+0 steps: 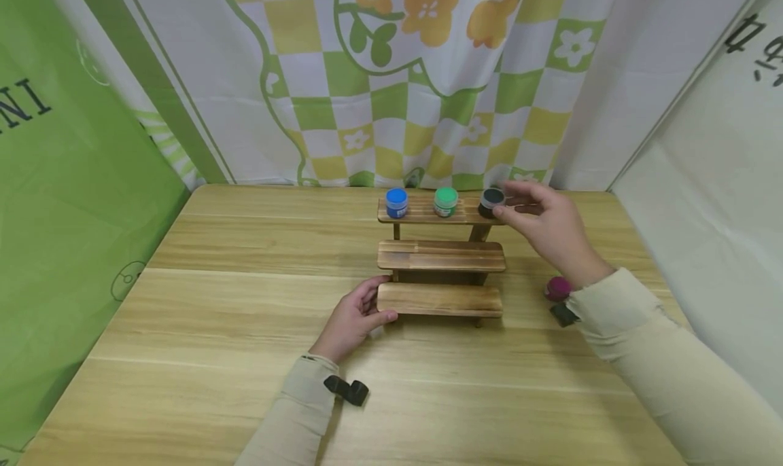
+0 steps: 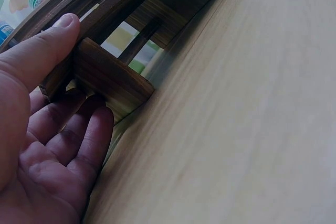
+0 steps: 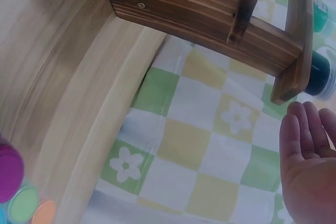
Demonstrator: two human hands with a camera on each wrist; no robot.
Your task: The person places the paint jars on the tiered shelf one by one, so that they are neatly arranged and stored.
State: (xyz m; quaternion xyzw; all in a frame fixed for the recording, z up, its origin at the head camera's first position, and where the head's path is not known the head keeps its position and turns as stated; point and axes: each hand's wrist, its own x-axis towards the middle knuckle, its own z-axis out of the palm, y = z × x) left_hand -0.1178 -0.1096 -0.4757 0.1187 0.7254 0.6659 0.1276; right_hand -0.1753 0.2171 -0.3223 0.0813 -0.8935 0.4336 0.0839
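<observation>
A three-step wooden rack (image 1: 440, 255) stands on the table. My left hand (image 1: 351, 320) grips the left end of its lowest step, thumb on the front edge. In the left wrist view the curled fingers (image 2: 94, 135) lie against the end panel below. On the top step are a blue paint jar (image 1: 396, 203), a green paint jar (image 1: 445, 202) and, at the right end, a black paint jar (image 1: 491, 203). My right hand (image 1: 553, 231) pinches the black jar between thumb and fingers; the right wrist view shows fingertips beside its base.
A magenta paint jar (image 1: 557, 289) stands right of the rack, partly behind my right sleeve. The right wrist view shows light green (image 3: 23, 203) and orange jars (image 3: 44, 212) by it. A checked curtain (image 1: 416, 113) hangs along the table's far edge.
</observation>
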